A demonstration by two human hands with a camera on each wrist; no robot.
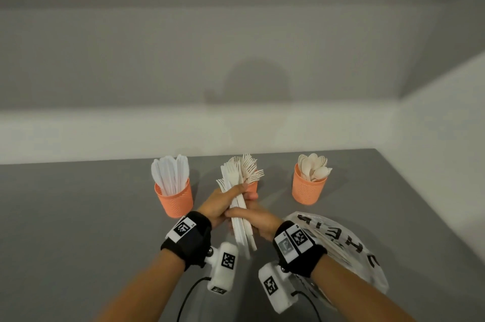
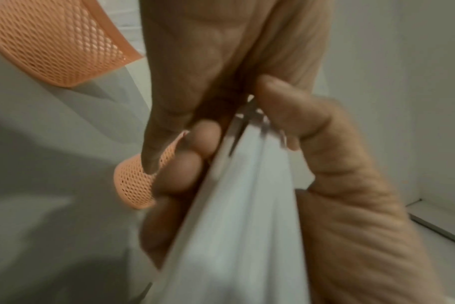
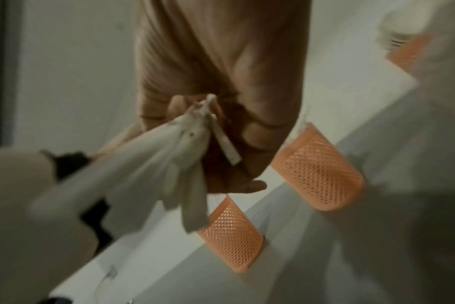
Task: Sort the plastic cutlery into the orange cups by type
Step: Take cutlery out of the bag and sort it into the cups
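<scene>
Head view, with both wrist views. Three orange mesh cups stand in a row near the far edge of the table (image 1: 78, 216). The left cup (image 1: 175, 198) holds white knives (image 1: 170, 173) upright. The right cup (image 1: 309, 187) holds spoons (image 1: 315, 166), bowls up. The middle cup (image 1: 252, 186) is mostly hidden behind the hands; forks appear to stand in it, though which tines belong to the cup and which to the held bundle cannot be told.

Both hands grip one bundle of forks (image 1: 240, 206) just in front of the middle cup. The left hand (image 1: 223, 203) curls its fingers round the upper handles, below the tines. The right hand (image 1: 258, 219) curls round the handles lower down, and the handle ends fan out beneath it. Both wrist views confirm fingers wrapped tightly on the pale handles.

A clear plastic bag (image 1: 341, 243) with black lettering lies by the near right edge, partly under the right forearm.

Handling, as judged: the forks are light, thin, smooth and slightly springy, so a loose bundle is likely to splay or slide apart. The handles are the place to hold, mid-length, with the ends squared; the tines may snag each other or the mesh rim and could snap if forced. The cups look light enough to tip when the bundle is lowered in.
</scene>
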